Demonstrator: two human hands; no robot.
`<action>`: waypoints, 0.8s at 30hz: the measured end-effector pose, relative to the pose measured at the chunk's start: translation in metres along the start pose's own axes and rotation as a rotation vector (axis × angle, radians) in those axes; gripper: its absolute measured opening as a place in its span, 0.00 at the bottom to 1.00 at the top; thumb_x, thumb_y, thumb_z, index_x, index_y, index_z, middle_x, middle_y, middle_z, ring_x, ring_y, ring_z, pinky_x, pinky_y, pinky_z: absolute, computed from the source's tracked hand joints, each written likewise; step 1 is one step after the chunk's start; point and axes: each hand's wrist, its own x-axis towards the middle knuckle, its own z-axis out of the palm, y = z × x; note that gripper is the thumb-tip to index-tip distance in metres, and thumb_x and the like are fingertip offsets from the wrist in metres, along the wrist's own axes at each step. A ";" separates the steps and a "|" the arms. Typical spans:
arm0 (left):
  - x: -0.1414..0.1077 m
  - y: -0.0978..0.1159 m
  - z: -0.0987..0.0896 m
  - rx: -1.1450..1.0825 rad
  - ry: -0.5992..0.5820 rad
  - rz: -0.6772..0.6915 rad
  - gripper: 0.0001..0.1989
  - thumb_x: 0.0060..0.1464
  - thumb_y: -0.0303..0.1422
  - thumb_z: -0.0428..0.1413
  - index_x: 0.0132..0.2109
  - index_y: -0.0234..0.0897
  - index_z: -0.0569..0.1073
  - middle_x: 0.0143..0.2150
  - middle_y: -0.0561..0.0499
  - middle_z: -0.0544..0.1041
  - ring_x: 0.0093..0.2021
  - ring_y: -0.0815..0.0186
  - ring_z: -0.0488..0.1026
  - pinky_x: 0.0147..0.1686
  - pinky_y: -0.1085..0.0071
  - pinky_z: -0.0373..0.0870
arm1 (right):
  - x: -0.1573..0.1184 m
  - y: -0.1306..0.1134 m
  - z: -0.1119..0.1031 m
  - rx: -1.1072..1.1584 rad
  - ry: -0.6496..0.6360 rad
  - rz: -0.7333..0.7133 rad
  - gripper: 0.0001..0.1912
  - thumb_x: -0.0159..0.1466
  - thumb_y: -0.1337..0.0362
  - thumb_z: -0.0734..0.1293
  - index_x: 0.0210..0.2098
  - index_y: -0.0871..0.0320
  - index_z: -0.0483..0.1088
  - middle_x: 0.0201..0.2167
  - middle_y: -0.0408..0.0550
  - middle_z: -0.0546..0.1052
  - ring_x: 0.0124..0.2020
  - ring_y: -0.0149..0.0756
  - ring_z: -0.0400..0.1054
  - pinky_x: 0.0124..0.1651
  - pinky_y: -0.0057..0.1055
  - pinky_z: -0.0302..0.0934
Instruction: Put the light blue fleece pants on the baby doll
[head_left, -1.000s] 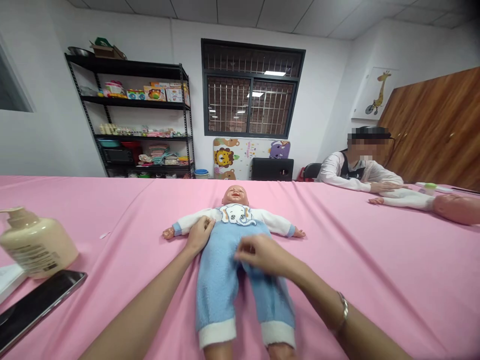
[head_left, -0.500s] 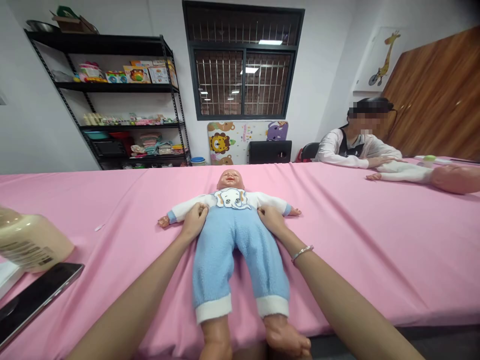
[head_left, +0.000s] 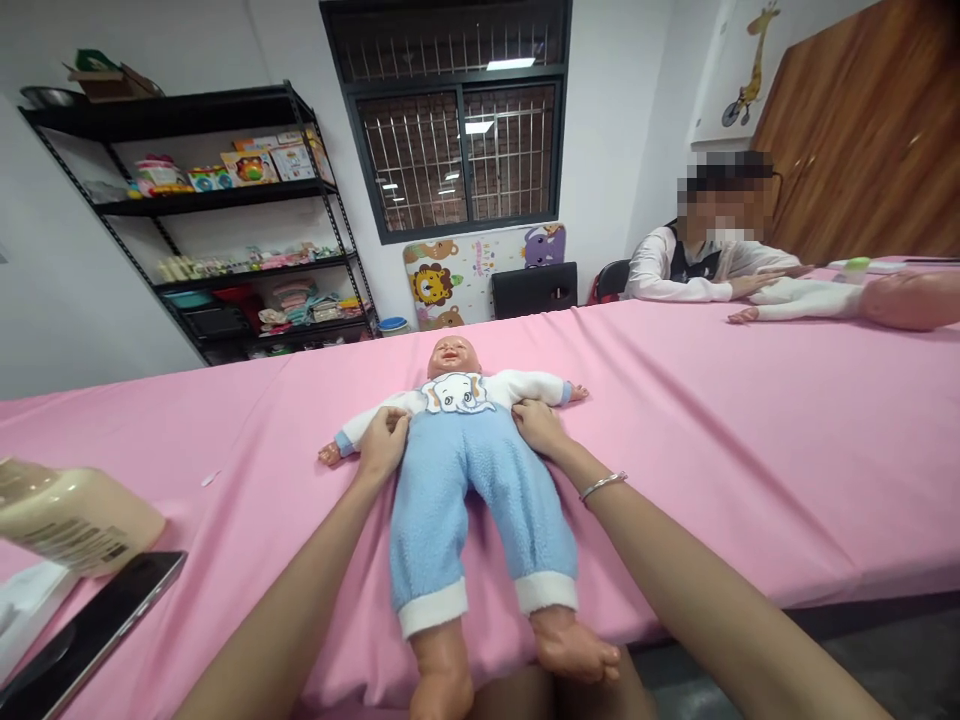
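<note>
A baby doll (head_left: 469,470) in blue fleece overalls and a white top with an elephant bib lies on its back on the pink tablecloth (head_left: 750,430), feet hanging over the near edge. My left hand (head_left: 382,445) grips the doll's side under its arm on the left. My right hand (head_left: 536,428), with a bracelet on the wrist, holds the doll's other side under the opposite arm.
A beige pump bottle (head_left: 71,515) and a dark phone (head_left: 82,630) lie at the near left. At the far right another person (head_left: 705,265) sits with a second doll (head_left: 862,298). Black shelves (head_left: 210,210) with toys stand at the back wall.
My right hand left the doll's belly and took hold of its side under the arm. The doll sits closer to the table edge, and the view has tilted.
</note>
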 end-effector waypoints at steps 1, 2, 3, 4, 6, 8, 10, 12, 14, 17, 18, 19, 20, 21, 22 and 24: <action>0.001 0.005 -0.002 -0.009 0.037 -0.005 0.09 0.49 0.35 0.49 0.37 0.35 0.67 0.37 0.48 0.73 0.39 0.61 0.70 0.43 0.65 0.65 | 0.000 0.000 0.000 0.011 -0.003 -0.012 0.16 0.65 0.64 0.53 0.40 0.56 0.71 0.46 0.51 0.69 0.49 0.40 0.59 0.48 0.34 0.51; 0.001 0.011 -0.003 -0.027 0.065 -0.004 0.10 0.49 0.35 0.49 0.38 0.35 0.67 0.38 0.47 0.73 0.39 0.61 0.71 0.43 0.64 0.66 | 0.000 0.000 -0.001 0.024 -0.005 -0.022 0.15 0.66 0.64 0.53 0.39 0.57 0.71 0.46 0.51 0.70 0.50 0.41 0.59 0.49 0.35 0.51; 0.000 0.019 -0.003 -0.051 0.080 0.004 0.10 0.49 0.35 0.49 0.39 0.35 0.68 0.38 0.47 0.73 0.40 0.61 0.71 0.43 0.64 0.66 | 0.000 0.000 -0.001 0.040 -0.004 -0.028 0.15 0.66 0.64 0.53 0.39 0.58 0.70 0.46 0.52 0.69 0.50 0.41 0.59 0.50 0.36 0.50; -0.001 0.026 -0.002 -0.078 0.077 0.022 0.11 0.50 0.34 0.49 0.40 0.35 0.68 0.39 0.47 0.73 0.40 0.62 0.71 0.44 0.64 0.66 | 0.001 0.000 -0.001 0.058 0.000 -0.032 0.15 0.66 0.64 0.54 0.39 0.59 0.70 0.46 0.53 0.70 0.50 0.42 0.59 0.50 0.36 0.50; -0.005 0.040 0.003 -0.094 0.022 0.086 0.11 0.50 0.34 0.49 0.40 0.34 0.68 0.40 0.47 0.73 0.42 0.62 0.70 0.46 0.64 0.65 | 0.001 0.001 0.000 0.105 0.015 -0.036 0.14 0.65 0.64 0.55 0.39 0.60 0.70 0.46 0.55 0.70 0.49 0.43 0.59 0.50 0.37 0.49; -0.010 0.048 0.009 -0.049 -0.056 0.159 0.11 0.51 0.34 0.49 0.40 0.34 0.69 0.41 0.47 0.73 0.44 0.61 0.69 0.49 0.63 0.63 | 0.002 0.002 0.000 0.171 0.034 -0.034 0.12 0.64 0.65 0.56 0.37 0.61 0.70 0.44 0.56 0.71 0.48 0.43 0.61 0.49 0.36 0.50; -0.013 0.047 0.014 -0.013 -0.098 0.181 0.11 0.51 0.34 0.48 0.39 0.34 0.70 0.41 0.47 0.74 0.46 0.60 0.68 0.50 0.62 0.62 | 0.003 0.002 0.000 0.264 0.047 -0.027 0.11 0.63 0.66 0.57 0.33 0.62 0.70 0.39 0.54 0.73 0.42 0.40 0.63 0.45 0.33 0.52; -0.013 0.038 0.014 -0.014 -0.096 0.156 0.12 0.52 0.35 0.47 0.39 0.33 0.70 0.41 0.46 0.74 0.45 0.60 0.69 0.50 0.62 0.62 | 0.004 0.000 -0.001 0.385 0.060 -0.022 0.11 0.62 0.67 0.57 0.31 0.62 0.70 0.34 0.51 0.74 0.36 0.35 0.65 0.40 0.29 0.54; -0.010 0.024 0.011 -0.006 -0.076 0.102 0.14 0.53 0.37 0.47 0.39 0.32 0.70 0.41 0.45 0.73 0.45 0.59 0.69 0.49 0.61 0.63 | 0.005 -0.003 -0.003 0.519 0.077 -0.014 0.13 0.63 0.66 0.56 0.31 0.64 0.69 0.32 0.49 0.74 0.32 0.33 0.64 0.36 0.26 0.55; -0.005 0.008 0.005 0.047 -0.038 -0.012 0.15 0.52 0.39 0.48 0.39 0.31 0.69 0.42 0.42 0.73 0.46 0.56 0.68 0.50 0.58 0.61 | 0.002 -0.013 -0.007 0.706 0.084 -0.012 0.19 0.65 0.60 0.53 0.33 0.67 0.69 0.33 0.51 0.73 0.32 0.32 0.64 0.33 0.25 0.57; -0.005 0.005 0.004 0.049 -0.035 -0.040 0.15 0.53 0.39 0.48 0.40 0.31 0.68 0.43 0.40 0.73 0.46 0.56 0.69 0.51 0.57 0.61 | 0.001 -0.016 -0.009 0.766 0.078 -0.021 0.19 0.64 0.59 0.54 0.35 0.68 0.69 0.35 0.52 0.73 0.33 0.32 0.65 0.33 0.25 0.58; -0.005 0.004 0.004 0.039 -0.041 -0.058 0.16 0.53 0.40 0.48 0.40 0.30 0.68 0.43 0.39 0.73 0.46 0.56 0.69 0.50 0.57 0.62 | -0.002 -0.020 -0.010 0.823 0.072 -0.036 0.19 0.64 0.58 0.55 0.37 0.69 0.68 0.37 0.52 0.73 0.35 0.32 0.66 0.34 0.24 0.58; -0.006 0.005 0.005 0.023 -0.058 -0.061 0.17 0.53 0.40 0.47 0.42 0.29 0.68 0.44 0.38 0.73 0.46 0.56 0.70 0.50 0.58 0.63 | -0.004 -0.024 -0.011 0.872 0.065 -0.051 0.18 0.63 0.59 0.56 0.40 0.69 0.68 0.39 0.53 0.73 0.37 0.33 0.66 0.36 0.24 0.59; -0.007 0.006 0.006 0.009 -0.080 -0.045 0.18 0.54 0.40 0.47 0.44 0.29 0.67 0.46 0.37 0.72 0.47 0.57 0.69 0.49 0.59 0.63 | -0.006 -0.028 -0.011 0.914 0.065 -0.060 0.18 0.62 0.59 0.58 0.43 0.69 0.67 0.41 0.54 0.72 0.39 0.34 0.67 0.38 0.25 0.60; -0.009 0.009 0.007 0.006 -0.102 -0.015 0.19 0.54 0.40 0.48 0.46 0.29 0.66 0.48 0.37 0.71 0.48 0.57 0.69 0.50 0.59 0.63 | -0.008 -0.031 -0.011 0.946 0.077 -0.062 0.18 0.61 0.60 0.60 0.45 0.68 0.66 0.43 0.55 0.72 0.42 0.35 0.66 0.41 0.26 0.60; -0.014 0.014 0.008 0.044 -0.152 0.081 0.20 0.53 0.38 0.49 0.50 0.30 0.64 0.51 0.37 0.69 0.52 0.57 0.66 0.52 0.60 0.61 | -0.012 -0.038 -0.009 0.952 0.127 -0.042 0.20 0.58 0.61 0.64 0.48 0.66 0.64 0.46 0.55 0.71 0.46 0.37 0.66 0.46 0.29 0.60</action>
